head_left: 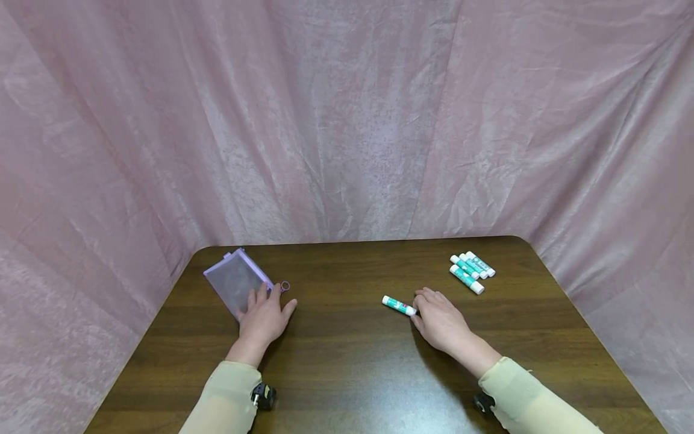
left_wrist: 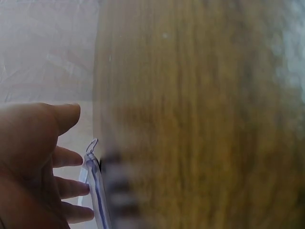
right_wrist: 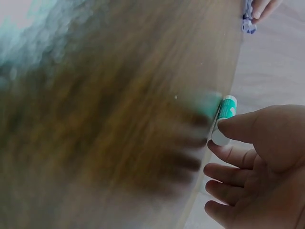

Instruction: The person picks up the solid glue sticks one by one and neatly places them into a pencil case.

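On the left of the table, a translucent zip pouch with purple edging lies flat, a small ring at its zip end. My left hand rests its straight fingers on the pouch's near right part, thumb spread to the side. In the left wrist view the fingertips meet the pouch's purple edge. Right of the middle is a glue stick, white with a green label. My right hand pinches its near right end between thumb and forefinger. The other fingers extend loosely below in the right wrist view.
Several more glue sticks lie side by side at the back right, beyond my right hand. The brown wooden table has rounded far corners. A pink curtain hangs behind it and along both sides.
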`<state>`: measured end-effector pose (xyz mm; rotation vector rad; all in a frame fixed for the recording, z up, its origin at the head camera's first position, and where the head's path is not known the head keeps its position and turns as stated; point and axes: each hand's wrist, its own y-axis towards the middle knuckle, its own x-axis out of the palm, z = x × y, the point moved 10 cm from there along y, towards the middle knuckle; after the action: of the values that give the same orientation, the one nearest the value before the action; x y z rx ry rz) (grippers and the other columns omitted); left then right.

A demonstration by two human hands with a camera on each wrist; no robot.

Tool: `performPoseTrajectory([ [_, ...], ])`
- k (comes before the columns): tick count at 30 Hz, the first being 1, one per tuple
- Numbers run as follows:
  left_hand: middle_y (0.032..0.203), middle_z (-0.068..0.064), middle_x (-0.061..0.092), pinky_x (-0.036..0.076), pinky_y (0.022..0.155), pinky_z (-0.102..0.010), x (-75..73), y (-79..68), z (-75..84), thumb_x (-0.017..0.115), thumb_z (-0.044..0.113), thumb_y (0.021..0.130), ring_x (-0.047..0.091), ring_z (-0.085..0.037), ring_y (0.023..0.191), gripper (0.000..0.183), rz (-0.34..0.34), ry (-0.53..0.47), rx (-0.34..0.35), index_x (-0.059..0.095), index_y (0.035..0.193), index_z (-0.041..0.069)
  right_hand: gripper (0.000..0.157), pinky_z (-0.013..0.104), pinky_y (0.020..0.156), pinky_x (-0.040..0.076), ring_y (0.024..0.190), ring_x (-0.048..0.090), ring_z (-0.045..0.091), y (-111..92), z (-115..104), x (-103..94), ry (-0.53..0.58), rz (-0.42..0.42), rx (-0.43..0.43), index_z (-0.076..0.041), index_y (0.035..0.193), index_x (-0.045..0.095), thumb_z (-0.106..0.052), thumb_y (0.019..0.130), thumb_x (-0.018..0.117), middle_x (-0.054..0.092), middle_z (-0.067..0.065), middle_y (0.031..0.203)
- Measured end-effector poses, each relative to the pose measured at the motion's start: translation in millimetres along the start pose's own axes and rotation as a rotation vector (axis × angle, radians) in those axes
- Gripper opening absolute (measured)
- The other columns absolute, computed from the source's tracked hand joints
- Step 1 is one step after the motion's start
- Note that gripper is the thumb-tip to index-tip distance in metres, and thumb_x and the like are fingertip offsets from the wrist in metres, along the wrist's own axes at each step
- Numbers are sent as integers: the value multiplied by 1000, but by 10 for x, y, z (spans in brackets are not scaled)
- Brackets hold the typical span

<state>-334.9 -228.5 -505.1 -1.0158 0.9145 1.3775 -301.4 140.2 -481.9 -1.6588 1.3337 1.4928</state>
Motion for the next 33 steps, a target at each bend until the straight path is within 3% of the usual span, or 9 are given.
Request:
performPoseTrajectory([
  [9,172,-31,34,14,110,-95,86,6,-7,57,51,112,21,-59,160,72,-44,-12,-1,39,170,11,14,59,119,44,136,62,42,-14,5,-27,18,29,-12,-7,101,66,-10,100,80,70,25,136],
  [19,168,-28,41,13,109,-96,90,-65,121,60,51,111,29,-57,158,71,-48,-23,14,41,169,14,15,54,115,49,128,67,41,-18,-10,-91,36,72,-24,-7,100,66,-8,98,81,72,24,130],
  [33,163,-25,50,18,108,-95,110,-204,380,64,49,110,41,-49,154,72,-39,-22,122,42,170,16,15,55,108,53,124,68,40,-27,31,-111,72,88,-9,-8,100,66,-8,98,81,72,21,129],
])
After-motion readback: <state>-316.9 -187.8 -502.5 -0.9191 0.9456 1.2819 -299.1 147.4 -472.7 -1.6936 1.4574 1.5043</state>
